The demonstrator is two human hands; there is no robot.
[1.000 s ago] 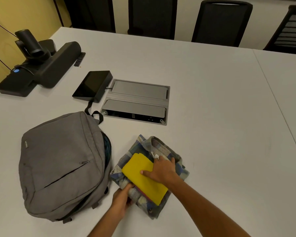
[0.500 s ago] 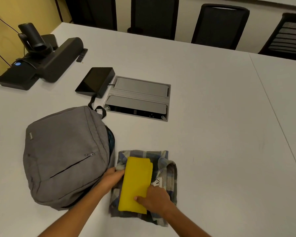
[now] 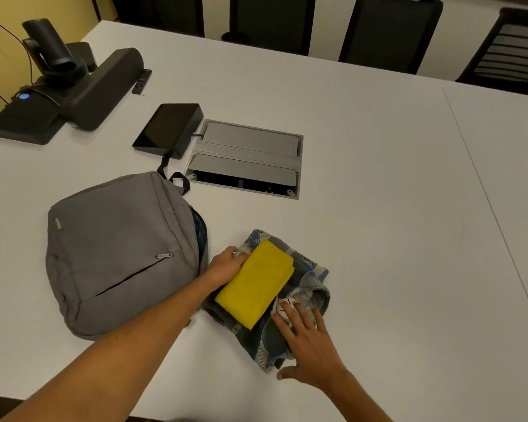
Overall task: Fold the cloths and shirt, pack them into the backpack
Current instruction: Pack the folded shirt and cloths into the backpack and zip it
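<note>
On the white conference table (image 3: 378, 184), just right of the grey backpack (image 3: 119, 251), a folded plaid shirt (image 3: 310, 283) is laid flat, with a folded yellow cloth (image 3: 255, 283) stacked on top of it. The left hand (image 3: 226, 264) is set against the stack's near-left edge, beside the backpack's zip opening; its fingers are curled at the shirt's edge next to the yellow cloth, though whether fabric is actually pinched cannot be told. The right hand (image 3: 308, 339) is laid on the shirt's lower right part with fingers spread and straight, thumb out to the side, so nothing is gripped by it.

The step in hand is judged to be the gathering of the stack for loading into the backpack, whose main compartment appears partly unzipped along the right side, with a dark patterned lining showing. For this to be done well, both layers should be taken together from opposite edges, so that the yellow cloth is not slid off the shirt. The folds are best kept compressed from above and below while the bundle is lifted. The opening may need to be widened first, since it looks narrow. The stack should then be fed in narrow edge first and kept level.
</note>
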